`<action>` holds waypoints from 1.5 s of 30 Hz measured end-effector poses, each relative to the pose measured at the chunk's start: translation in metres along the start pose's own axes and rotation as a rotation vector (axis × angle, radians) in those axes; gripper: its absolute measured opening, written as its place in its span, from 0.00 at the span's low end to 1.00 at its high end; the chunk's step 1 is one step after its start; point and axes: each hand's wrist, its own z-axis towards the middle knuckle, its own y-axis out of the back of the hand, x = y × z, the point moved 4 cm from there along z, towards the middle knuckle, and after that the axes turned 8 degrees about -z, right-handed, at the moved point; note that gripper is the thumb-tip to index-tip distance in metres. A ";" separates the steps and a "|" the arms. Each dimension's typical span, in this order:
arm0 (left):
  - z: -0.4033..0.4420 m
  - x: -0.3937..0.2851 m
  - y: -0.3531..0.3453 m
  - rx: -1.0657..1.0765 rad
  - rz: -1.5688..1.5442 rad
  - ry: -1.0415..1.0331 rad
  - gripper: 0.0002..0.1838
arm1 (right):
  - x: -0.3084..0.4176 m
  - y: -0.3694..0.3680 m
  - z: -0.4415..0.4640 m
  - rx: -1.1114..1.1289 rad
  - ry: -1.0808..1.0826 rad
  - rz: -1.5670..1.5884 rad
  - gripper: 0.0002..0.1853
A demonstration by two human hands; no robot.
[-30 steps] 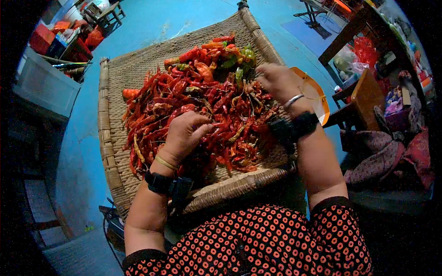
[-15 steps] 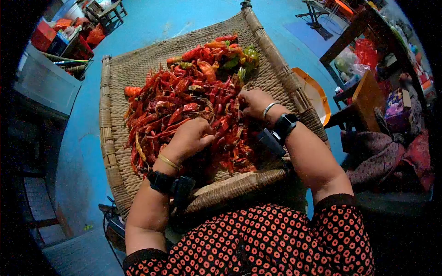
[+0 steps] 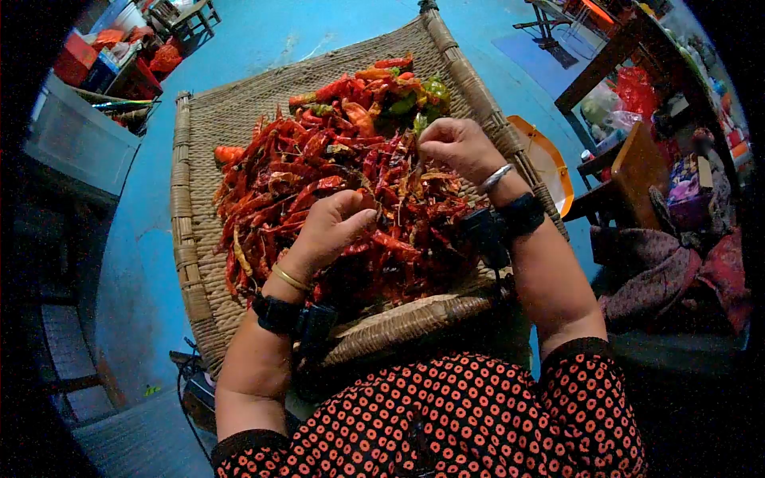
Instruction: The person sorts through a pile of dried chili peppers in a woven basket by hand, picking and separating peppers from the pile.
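A heap of dried red chillies [image 3: 275,203] lies on a woven tray [image 3: 203,127] with a bamboo frame. My left hand [image 3: 331,229] hovers over the middle of the heap, thumb and fingers drawn together; a red bit shows by the fingertips, but I cannot make out whether it is held. Over the right side of the heap is my right hand [image 3: 466,153], its fingers curled in a pinch, with what is in them hidden. Just beyond its fingertips sit green chillies [image 3: 434,94] among plumper red ones [image 3: 358,118]. Both wrists carry a bangle and a black strapped device.
An orange-rimmed basin [image 3: 546,163] stands on the blue floor [image 3: 135,263], right of the tray. A wooden chair [image 3: 637,179] with cloth and a purple box is farther right. A pale cabinet [image 3: 84,143] and crates [image 3: 131,84] stand left.
My right hand has lifted from the heap and moved up and slightly right, toward the green chillies. My left hand has shifted slightly upward, thumb and fingers still together.
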 end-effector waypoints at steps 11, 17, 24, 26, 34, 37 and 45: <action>-0.002 -0.011 -0.002 -0.028 -0.195 0.103 0.05 | 0.009 0.112 -0.043 -0.877 -0.309 -0.909 0.10; -0.001 -0.010 0.000 -0.036 -0.301 0.127 0.07 | -0.017 0.102 -0.031 -0.625 -0.268 -0.825 0.15; -0.002 -0.007 0.002 -0.055 -0.424 0.153 0.07 | 0.048 -0.031 -0.016 0.192 0.378 -0.352 0.12; -0.003 -0.007 0.000 -0.042 -0.467 0.194 0.06 | 0.047 -0.047 -0.019 0.216 0.460 -0.356 0.12; -0.002 -0.008 -0.004 -0.121 -0.408 0.116 0.09 | 0.036 -0.048 -0.018 0.255 0.258 -0.255 0.09; -0.001 -0.003 -0.006 0.053 0.106 -0.071 0.08 | 0.039 -0.021 -0.013 0.068 0.250 -0.181 0.09; -0.007 0.006 -0.017 0.392 0.361 -0.213 0.13 | 0.034 0.108 -0.033 -0.603 -0.110 -0.717 0.13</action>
